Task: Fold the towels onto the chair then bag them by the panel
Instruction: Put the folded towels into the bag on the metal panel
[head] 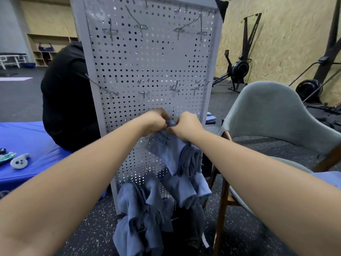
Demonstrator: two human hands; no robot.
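Head view: both hands meet at the lower middle of the perforated panel [147, 67]. The left hand [156, 122] and right hand [188, 124] each curl their fingers to pinch the bunched top edge of a lettered blue cloth [169, 150]. The cloth hangs flat against the panel's face below the hands; whether it is a towel or a bag cannot be told. A darker grey towel [191, 159] droops in folds against the cloth's right side.

More blue and grey towels [140, 209] hang in a loose cluster at the foot of the panel, reaching the speckled floor. Wire hooks [142, 27] stick out in rows across the upper panel.

Just right of the panel stands a grey-green chair [273, 115] with wooden legs, and a small folded blue stack [210, 117] peeks out past the panel's right edge. To the left of the panel sits a person in black [68, 98] on a blue mat [27, 137], where a grey controller [19, 160] lies. A rowing machine [238, 69] stands far behind the panel, to its right.
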